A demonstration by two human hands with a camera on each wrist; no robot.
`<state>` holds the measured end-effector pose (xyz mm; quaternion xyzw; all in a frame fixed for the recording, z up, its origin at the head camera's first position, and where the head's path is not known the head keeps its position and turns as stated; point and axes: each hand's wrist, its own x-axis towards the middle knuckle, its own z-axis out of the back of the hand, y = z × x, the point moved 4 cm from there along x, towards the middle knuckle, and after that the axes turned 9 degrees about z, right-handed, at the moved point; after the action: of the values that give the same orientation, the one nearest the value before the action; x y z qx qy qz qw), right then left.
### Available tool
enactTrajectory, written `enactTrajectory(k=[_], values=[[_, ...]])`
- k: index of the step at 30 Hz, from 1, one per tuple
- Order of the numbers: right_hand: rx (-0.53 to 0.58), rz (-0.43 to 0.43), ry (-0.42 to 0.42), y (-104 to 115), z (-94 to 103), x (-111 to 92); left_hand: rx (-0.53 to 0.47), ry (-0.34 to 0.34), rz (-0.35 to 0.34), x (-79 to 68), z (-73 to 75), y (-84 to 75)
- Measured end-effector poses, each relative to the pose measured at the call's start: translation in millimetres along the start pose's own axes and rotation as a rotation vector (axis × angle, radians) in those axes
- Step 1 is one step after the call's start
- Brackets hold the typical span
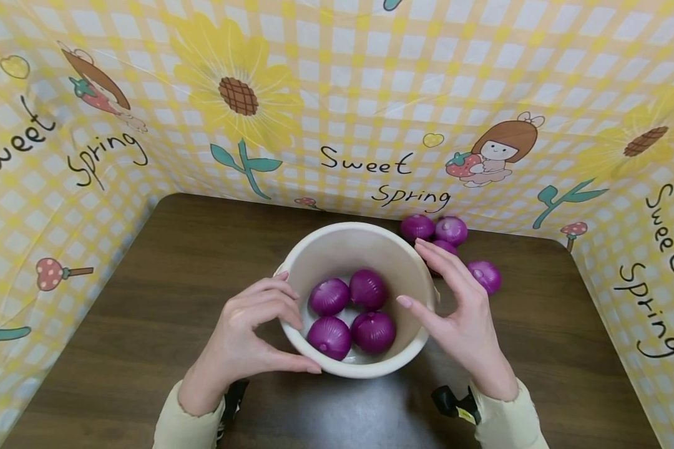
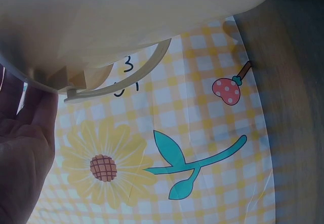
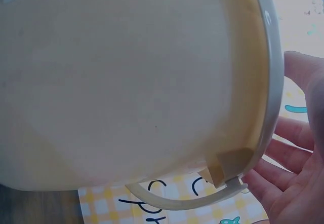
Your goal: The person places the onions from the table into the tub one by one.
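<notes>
A cream bucket (image 1: 351, 232) stands on the table, and its mouth shows several purple onions (image 1: 329, 297) at the bottom. My left hand (image 1: 253, 330) holds the bucket's left rim, fingers curved at the side and thumb along the front edge. On the opposite side my right hand (image 1: 465, 312) is at the right rim, with its thumb over the mouth and its fingers near the back right edge. In the right wrist view the bucket wall (image 3: 131, 82) fills most of the picture, with the hand (image 3: 298, 158) curved about the rim. A handle (image 2: 136, 77) hangs from the bucket.
Several more purple onions (image 1: 451, 231) lie behind and right of the bucket, partly hidden by my right hand. A checked, flower-printed cloth (image 1: 371, 93) walls the brown table (image 1: 163, 274) at the back and sides. A black strap piece (image 1: 446, 401) hangs by my right cuff.
</notes>
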<state>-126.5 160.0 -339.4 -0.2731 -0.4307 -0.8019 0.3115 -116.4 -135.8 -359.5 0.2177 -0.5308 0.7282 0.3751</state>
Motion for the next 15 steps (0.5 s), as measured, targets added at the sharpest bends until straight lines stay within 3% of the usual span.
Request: enactTrajectory(k=[15], values=[[-0.012, -0.031, -0.016, -6.4, 5.9, -5.9, 0.003, 0.001, -0.004, 2.5, 0.4, -2.9]])
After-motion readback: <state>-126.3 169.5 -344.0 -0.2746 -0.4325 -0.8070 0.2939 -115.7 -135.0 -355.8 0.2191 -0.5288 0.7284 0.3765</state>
